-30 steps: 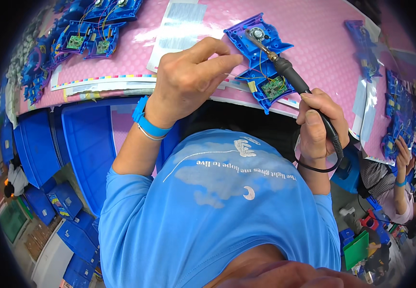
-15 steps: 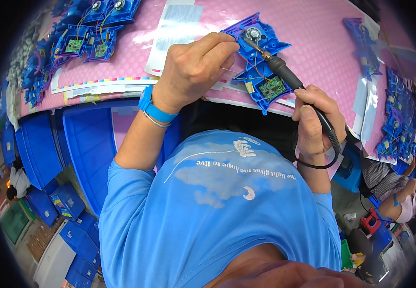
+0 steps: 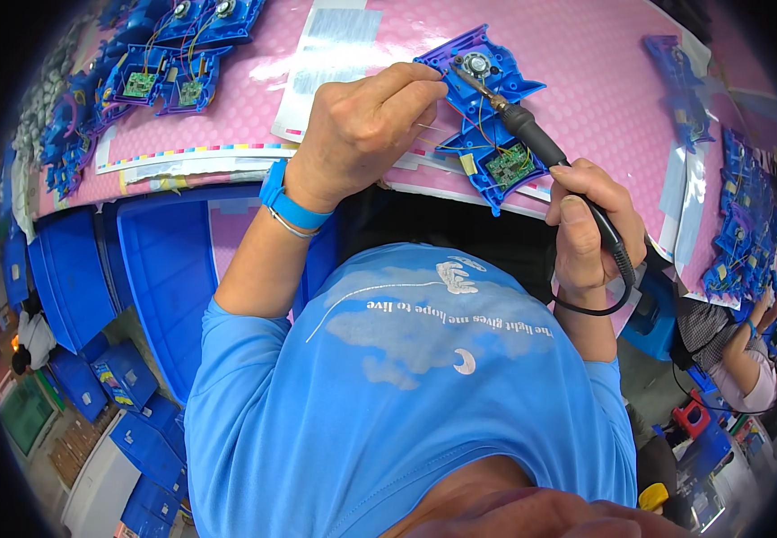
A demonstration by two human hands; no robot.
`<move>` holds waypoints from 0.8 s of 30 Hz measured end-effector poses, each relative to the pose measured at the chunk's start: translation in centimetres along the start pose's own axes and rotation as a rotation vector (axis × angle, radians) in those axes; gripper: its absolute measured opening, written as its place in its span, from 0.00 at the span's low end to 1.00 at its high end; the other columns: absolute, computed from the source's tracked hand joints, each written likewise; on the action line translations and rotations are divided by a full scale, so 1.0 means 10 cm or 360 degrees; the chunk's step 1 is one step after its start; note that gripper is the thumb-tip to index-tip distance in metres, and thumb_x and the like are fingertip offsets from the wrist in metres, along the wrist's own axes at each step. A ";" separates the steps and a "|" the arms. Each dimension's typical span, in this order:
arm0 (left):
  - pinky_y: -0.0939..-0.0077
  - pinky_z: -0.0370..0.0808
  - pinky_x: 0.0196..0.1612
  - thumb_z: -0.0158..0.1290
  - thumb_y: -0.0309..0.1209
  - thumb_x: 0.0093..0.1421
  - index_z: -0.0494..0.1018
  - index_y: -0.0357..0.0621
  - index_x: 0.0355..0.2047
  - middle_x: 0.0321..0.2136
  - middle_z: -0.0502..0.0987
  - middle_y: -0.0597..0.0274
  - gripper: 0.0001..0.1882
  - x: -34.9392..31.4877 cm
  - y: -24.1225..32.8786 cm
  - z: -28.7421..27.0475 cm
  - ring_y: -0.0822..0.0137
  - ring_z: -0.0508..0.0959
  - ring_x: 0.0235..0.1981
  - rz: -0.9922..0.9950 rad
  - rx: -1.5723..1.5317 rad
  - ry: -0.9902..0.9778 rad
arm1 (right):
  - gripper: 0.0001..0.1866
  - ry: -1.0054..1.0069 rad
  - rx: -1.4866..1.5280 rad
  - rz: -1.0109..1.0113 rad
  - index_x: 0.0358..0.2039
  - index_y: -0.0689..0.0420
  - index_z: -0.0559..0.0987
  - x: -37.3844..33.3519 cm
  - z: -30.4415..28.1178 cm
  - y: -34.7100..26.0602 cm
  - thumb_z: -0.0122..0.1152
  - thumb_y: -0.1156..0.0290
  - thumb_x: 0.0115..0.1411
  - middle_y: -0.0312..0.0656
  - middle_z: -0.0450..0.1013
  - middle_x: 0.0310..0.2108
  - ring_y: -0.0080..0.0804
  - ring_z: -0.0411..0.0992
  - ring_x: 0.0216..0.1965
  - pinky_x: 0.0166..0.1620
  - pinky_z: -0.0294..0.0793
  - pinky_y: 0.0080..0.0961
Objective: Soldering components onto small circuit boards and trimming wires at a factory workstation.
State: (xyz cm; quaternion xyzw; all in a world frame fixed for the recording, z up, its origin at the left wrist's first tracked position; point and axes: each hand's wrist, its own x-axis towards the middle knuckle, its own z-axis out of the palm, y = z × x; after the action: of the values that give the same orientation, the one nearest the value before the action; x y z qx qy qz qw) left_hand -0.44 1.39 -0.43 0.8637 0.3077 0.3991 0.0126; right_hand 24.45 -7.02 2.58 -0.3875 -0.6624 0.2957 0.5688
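Observation:
In my right hand (image 3: 590, 220) is a soldering iron (image 3: 536, 136) with a black handle and cord, fingers closed round the grip. Its metal tip reaches beside the round speaker (image 3: 475, 65) in an open blue plastic housing (image 3: 519, 88). My left hand (image 3: 375, 117) is closed in a pinch at the housing's left edge; a thin wire, partly hidden, shows below its fingers. Nearer me, a second blue housing half (image 3: 494, 197) holds a green circuit board (image 3: 510, 166). Thin coloured wires link the two halves.
More blue housings with boards (image 3: 140, 85) crowd the table's far left, and others (image 3: 734, 233) lie at the right. Printed sheets (image 3: 321, 67) rest on the pink table cover (image 3: 586, 54). Blue bins (image 3: 169, 296) stand below at left. A co-worker's arm (image 3: 743, 363) shows at right.
My hands, the iron and the housing hold almost the same place. At the far right, the co-worker's arm has moved up toward the housings there.

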 end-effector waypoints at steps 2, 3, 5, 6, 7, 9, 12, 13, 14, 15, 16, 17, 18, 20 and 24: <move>0.76 0.80 0.27 0.65 0.22 0.50 0.79 0.41 0.36 0.35 0.82 0.61 0.11 0.01 0.00 0.00 0.65 0.84 0.29 -0.0006 -0.0005 0.0001 | 0.16 -0.0084 0.0027 -0.0050 0.44 0.73 0.78 -0.01 -0.01 0.00 0.59 0.73 0.62 0.44 0.72 0.23 0.26 0.66 0.22 0.29 0.63 0.24; 0.76 0.80 0.27 0.65 0.23 0.51 0.79 0.41 0.36 0.35 0.82 0.61 0.11 0.01 0.01 -0.01 0.65 0.84 0.29 -0.0012 -0.0011 0.0000 | 0.16 -0.0085 0.0028 -0.0051 0.44 0.73 0.78 -0.01 -0.01 -0.01 0.59 0.73 0.62 0.44 0.72 0.23 0.26 0.66 0.22 0.29 0.63 0.24; 0.76 0.80 0.27 0.65 0.23 0.51 0.79 0.41 0.35 0.35 0.82 0.61 0.11 0.00 0.00 0.00 0.65 0.84 0.29 -0.0006 -0.0008 0.0009 | 0.16 -0.0077 0.0029 -0.0037 0.44 0.73 0.78 -0.01 -0.01 -0.02 0.59 0.72 0.61 0.44 0.71 0.23 0.27 0.66 0.22 0.29 0.62 0.24; 0.76 0.80 0.27 0.65 0.23 0.51 0.79 0.41 0.35 0.35 0.82 0.61 0.11 -0.01 -0.01 0.01 0.65 0.84 0.29 0.0001 -0.0006 0.0017 | 0.16 -0.0078 0.0029 -0.0037 0.44 0.73 0.78 -0.02 -0.01 -0.02 0.59 0.72 0.61 0.44 0.71 0.23 0.27 0.66 0.22 0.29 0.62 0.24; 0.76 0.80 0.27 0.65 0.23 0.51 0.79 0.41 0.35 0.35 0.82 0.61 0.11 -0.01 -0.01 0.01 0.65 0.84 0.29 0.0000 -0.0006 0.0017 | 0.16 -0.0074 0.0033 -0.0037 0.44 0.73 0.78 -0.02 -0.01 -0.02 0.59 0.72 0.61 0.44 0.71 0.23 0.27 0.66 0.22 0.29 0.62 0.24; 0.76 0.80 0.27 0.65 0.22 0.51 0.79 0.41 0.35 0.35 0.82 0.61 0.11 -0.01 0.00 0.01 0.64 0.84 0.29 -0.0028 -0.0025 0.0019 | 0.16 -0.0071 0.0040 -0.0037 0.44 0.73 0.78 -0.02 -0.01 -0.01 0.59 0.72 0.61 0.44 0.71 0.23 0.27 0.66 0.22 0.29 0.62 0.24; 0.76 0.81 0.28 0.65 0.21 0.50 0.79 0.41 0.36 0.35 0.82 0.61 0.12 -0.01 0.00 -0.01 0.64 0.84 0.29 -0.0053 -0.0035 0.0013 | 0.11 -0.0035 0.0070 -0.0093 0.40 0.71 0.80 0.00 -0.01 -0.01 0.60 0.78 0.59 0.43 0.72 0.20 0.28 0.69 0.20 0.25 0.65 0.24; 0.76 0.81 0.28 0.65 0.21 0.50 0.79 0.41 0.36 0.35 0.82 0.61 0.12 -0.02 -0.01 -0.01 0.64 0.84 0.29 -0.0057 -0.0030 0.0014 | 0.11 -0.0017 0.0080 -0.0096 0.40 0.71 0.80 -0.01 0.00 -0.01 0.60 0.77 0.59 0.43 0.72 0.21 0.28 0.69 0.20 0.25 0.65 0.25; 0.76 0.80 0.27 0.65 0.21 0.49 0.80 0.42 0.36 0.35 0.82 0.63 0.13 -0.03 -0.01 0.00 0.65 0.84 0.28 -0.0056 -0.0050 0.0054 | 0.11 -0.0001 0.0091 -0.0100 0.40 0.71 0.80 -0.01 -0.01 -0.02 0.60 0.77 0.59 0.44 0.73 0.21 0.28 0.69 0.20 0.25 0.65 0.25; 0.77 0.79 0.26 0.65 0.20 0.47 0.80 0.43 0.36 0.35 0.82 0.64 0.14 -0.03 -0.01 0.01 0.66 0.83 0.27 -0.0054 -0.0072 0.0095 | 0.11 -0.0005 0.0094 -0.0104 0.40 0.71 0.80 -0.02 -0.01 -0.02 0.60 0.77 0.59 0.44 0.73 0.21 0.28 0.69 0.20 0.25 0.65 0.25; 0.77 0.79 0.26 0.65 0.20 0.47 0.80 0.43 0.36 0.35 0.82 0.64 0.14 -0.01 0.01 -0.02 0.66 0.83 0.27 -0.0055 -0.0067 0.0097 | 0.11 0.0002 0.0095 -0.0107 0.40 0.71 0.80 -0.03 -0.03 -0.02 0.60 0.77 0.59 0.44 0.73 0.21 0.28 0.69 0.20 0.25 0.65 0.25; 0.76 0.78 0.25 0.65 0.20 0.46 0.81 0.44 0.36 0.34 0.81 0.65 0.15 0.01 0.06 -0.08 0.67 0.82 0.26 -0.0113 -0.0168 0.0092 | 0.11 0.0010 0.0096 -0.0110 0.40 0.71 0.80 -0.03 -0.04 -0.02 0.60 0.77 0.60 0.44 0.73 0.22 0.28 0.69 0.20 0.25 0.65 0.25; 0.76 0.77 0.24 0.65 0.19 0.45 0.82 0.45 0.36 0.33 0.80 0.66 0.15 0.02 0.12 -0.14 0.68 0.81 0.25 -0.0169 -0.0275 0.0083 | 0.11 0.0012 0.0097 -0.0108 0.40 0.71 0.80 -0.03 -0.05 -0.02 0.60 0.77 0.60 0.44 0.73 0.22 0.28 0.69 0.20 0.25 0.65 0.25; 0.78 0.75 0.24 0.65 0.17 0.45 0.83 0.45 0.35 0.32 0.80 0.65 0.15 0.02 0.20 -0.28 0.69 0.81 0.24 -0.0142 -0.0330 -0.0046 | 0.11 0.0015 0.0095 -0.0128 0.40 0.71 0.80 -0.04 -0.08 -0.03 0.59 0.76 0.60 0.44 0.72 0.21 0.28 0.69 0.20 0.25 0.65 0.25; 0.76 0.74 0.22 0.66 0.18 0.44 0.83 0.45 0.35 0.29 0.78 0.65 0.16 -0.10 0.25 -0.27 0.68 0.80 0.24 -0.0058 -0.0294 -0.0288 | 0.12 0.0026 0.0098 -0.0120 0.40 0.71 0.80 -0.05 -0.11 -0.04 0.60 0.75 0.61 0.44 0.72 0.21 0.27 0.68 0.20 0.25 0.64 0.25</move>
State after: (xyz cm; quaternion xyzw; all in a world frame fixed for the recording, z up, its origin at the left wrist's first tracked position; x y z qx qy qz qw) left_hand -1.46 -1.78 1.40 0.8856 0.2828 0.3458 0.1271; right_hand 25.45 -7.71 2.81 -0.3471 -0.6625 0.2912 0.5965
